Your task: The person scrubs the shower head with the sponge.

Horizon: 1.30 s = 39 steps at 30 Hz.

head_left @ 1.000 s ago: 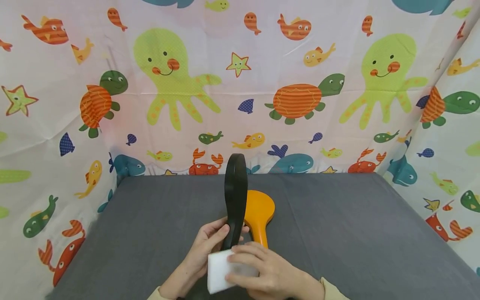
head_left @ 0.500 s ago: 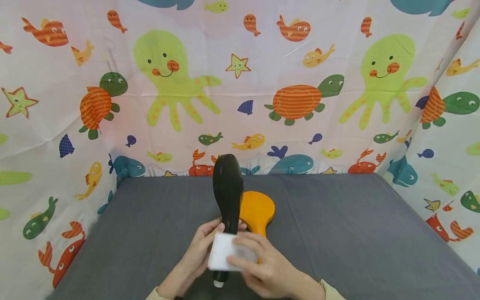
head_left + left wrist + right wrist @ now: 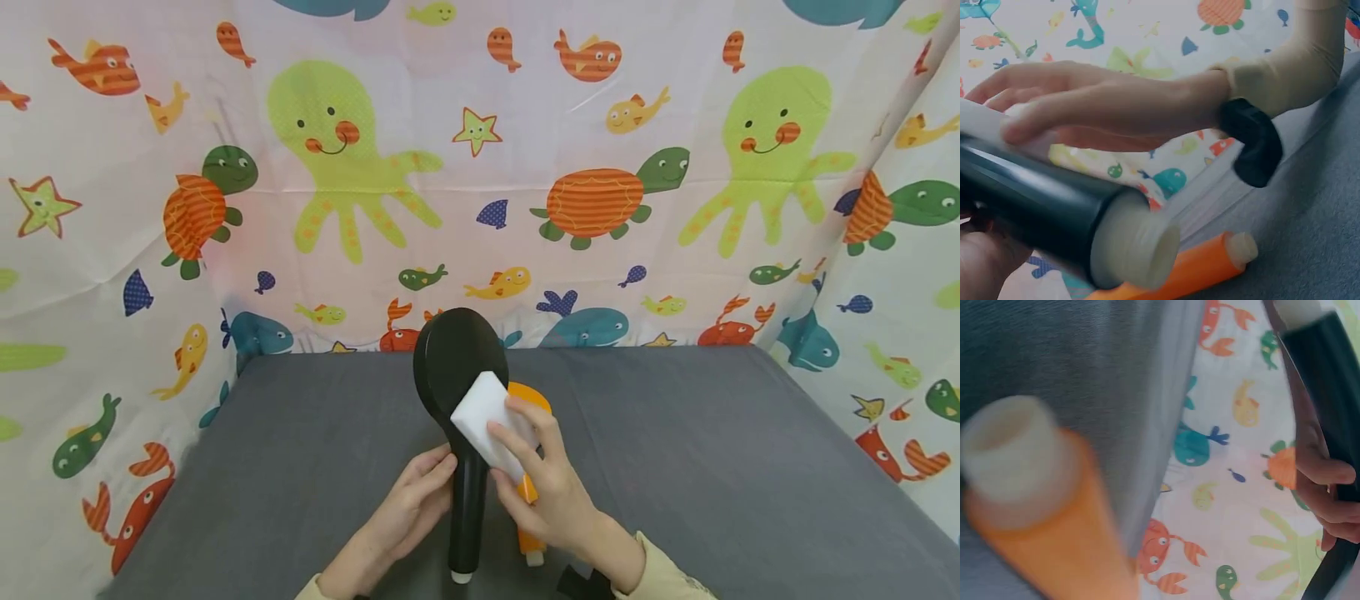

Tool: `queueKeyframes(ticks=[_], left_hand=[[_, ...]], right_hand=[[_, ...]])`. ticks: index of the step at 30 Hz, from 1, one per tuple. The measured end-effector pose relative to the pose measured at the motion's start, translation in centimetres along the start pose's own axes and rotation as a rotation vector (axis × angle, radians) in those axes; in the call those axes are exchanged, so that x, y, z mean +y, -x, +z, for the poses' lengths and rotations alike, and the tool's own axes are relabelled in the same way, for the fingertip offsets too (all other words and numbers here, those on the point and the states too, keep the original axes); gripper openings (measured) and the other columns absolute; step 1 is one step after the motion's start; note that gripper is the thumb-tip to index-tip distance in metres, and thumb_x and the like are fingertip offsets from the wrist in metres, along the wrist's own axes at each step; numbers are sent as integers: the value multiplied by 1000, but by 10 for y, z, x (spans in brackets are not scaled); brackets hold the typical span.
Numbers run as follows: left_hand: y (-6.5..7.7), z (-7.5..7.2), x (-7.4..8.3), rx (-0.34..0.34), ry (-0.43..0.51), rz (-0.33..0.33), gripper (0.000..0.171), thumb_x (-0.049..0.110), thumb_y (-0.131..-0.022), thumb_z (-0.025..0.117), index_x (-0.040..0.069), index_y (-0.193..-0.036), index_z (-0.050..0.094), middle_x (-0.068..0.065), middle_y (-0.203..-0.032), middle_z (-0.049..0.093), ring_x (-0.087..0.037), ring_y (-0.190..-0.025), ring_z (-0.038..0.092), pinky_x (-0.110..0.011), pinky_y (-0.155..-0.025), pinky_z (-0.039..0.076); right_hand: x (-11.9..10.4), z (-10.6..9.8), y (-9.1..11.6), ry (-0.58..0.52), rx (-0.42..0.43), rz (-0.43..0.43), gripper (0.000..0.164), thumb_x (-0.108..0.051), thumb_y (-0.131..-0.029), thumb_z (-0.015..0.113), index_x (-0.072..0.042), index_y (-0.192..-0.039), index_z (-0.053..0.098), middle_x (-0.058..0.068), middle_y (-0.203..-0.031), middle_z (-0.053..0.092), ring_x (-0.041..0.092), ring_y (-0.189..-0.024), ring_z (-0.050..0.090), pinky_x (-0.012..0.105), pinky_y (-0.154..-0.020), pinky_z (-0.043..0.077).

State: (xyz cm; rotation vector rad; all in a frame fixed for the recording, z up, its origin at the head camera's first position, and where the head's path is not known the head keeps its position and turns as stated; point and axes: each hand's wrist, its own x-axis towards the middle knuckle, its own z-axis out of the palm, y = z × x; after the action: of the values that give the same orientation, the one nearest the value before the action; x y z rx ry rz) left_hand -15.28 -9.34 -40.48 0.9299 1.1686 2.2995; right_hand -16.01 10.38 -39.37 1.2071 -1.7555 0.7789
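Note:
A black shower head (image 3: 468, 500) stands upright in the head view, its round head at the top and a pale threaded end at the bottom. My left hand (image 3: 412, 504) grips its handle from the left, the fingers partly hidden behind it. In the right wrist view, those left fingers (image 3: 1332, 494) curl round the dark handle. A white sponge block (image 3: 483, 417) is pinched in my right hand (image 3: 551, 492), laid against the lower right of the shower head's face. Behind that hand is an orange shower head (image 3: 531, 396), partly covered; its threaded end shows in the left wrist view.
A grey cloth (image 3: 697, 467) covers the table. Around its back and sides hangs a white curtain (image 3: 517, 108) printed with sea animals. A black strap (image 3: 585, 582) circles my right wrist.
The black shower head has turned so its round face shows toward me. My right hand has carried the sponge from the lower handle up to the head.

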Motion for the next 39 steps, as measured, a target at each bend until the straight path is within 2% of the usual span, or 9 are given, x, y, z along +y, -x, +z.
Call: queueKeyframes(ticks=[10, 14, 18, 21, 24, 29, 32, 35, 39], left_hand=[[1, -5, 7, 101, 151, -49, 41, 17, -104, 20, 9, -130, 51, -7, -119, 57, -20, -99, 58, -33, -90, 46], [1, -5, 4, 99, 63, -25, 35, 14, -103, 26, 9, -120, 56, -3, -109, 61, -14, -93, 60, -27, -83, 49], [0, -3, 1, 149, -43, -12, 31, 10, -102, 32, 11, -120, 57, 0, -120, 55, -9, -113, 48, -26, -97, 35], [-1, -3, 0, 198, -74, -23, 30, 7, -100, 36, 12, -121, 57, 0, -125, 51, -10, -120, 40, -29, -102, 26], [0, -5, 1, 212, -66, -18, 29, 7, -100, 36, 11, -118, 59, -1, -116, 58, -10, -106, 53, -26, -94, 38], [0, -10, 6, 276, 12, 0, 33, 10, -102, 34, 12, -124, 58, -5, -122, 56, -18, -104, 60, -34, -87, 49], [0, -12, 6, 288, 24, 13, 33, 10, -102, 34, 13, -122, 60, -4, -118, 58, -17, -101, 61, -32, -86, 49], [0, -13, 3, 238, 34, 37, 34, 7, -102, 32, 12, -117, 62, -2, -110, 61, -12, -97, 59, -26, -84, 48], [-1, -11, -1, 205, 41, 52, 35, 2, -101, 30, 7, -118, 59, -5, -111, 58, -14, -101, 55, -31, -87, 47]], right_hand=[[-19, -4, 27, -70, -425, -321, 38, -26, -86, 64, -14, -122, 58, 15, -132, 44, 27, -122, 41, 33, -101, 36], [-9, 0, 17, -18, -298, -334, 34, -17, -86, 55, -9, -119, 58, 22, -127, 47, 35, -118, 44, 38, -98, 40], [-2, 6, 4, 26, -114, -116, 35, -17, -91, 49, -3, -123, 54, 28, -128, 41, 38, -115, 42, 37, -94, 42], [-4, 9, 2, 26, -65, -26, 36, -19, -92, 49, -2, -124, 53, 29, -129, 39, 38, -115, 40, 36, -93, 41], [-10, 9, 10, 24, -143, -118, 34, -15, -91, 49, -3, -123, 55, 27, -128, 42, 39, -116, 42, 39, -95, 41], [-20, 5, 25, -11, -465, -315, 39, -26, -91, 58, -13, -127, 53, 14, -136, 42, 28, -125, 39, 35, -104, 33], [-14, 6, 23, 18, -454, -350, 37, -26, -91, 55, -13, -126, 54, 15, -135, 43, 29, -124, 40, 36, -103, 34], [-2, 8, 12, 70, -294, -242, 36, -19, -91, 48, -7, -124, 54, 23, -132, 43, 36, -119, 42, 42, -96, 40], [6, 8, 0, 79, -176, 23, 39, -24, -96, 45, -4, -129, 48, 26, -135, 34, 37, -119, 39, 46, -89, 45]])
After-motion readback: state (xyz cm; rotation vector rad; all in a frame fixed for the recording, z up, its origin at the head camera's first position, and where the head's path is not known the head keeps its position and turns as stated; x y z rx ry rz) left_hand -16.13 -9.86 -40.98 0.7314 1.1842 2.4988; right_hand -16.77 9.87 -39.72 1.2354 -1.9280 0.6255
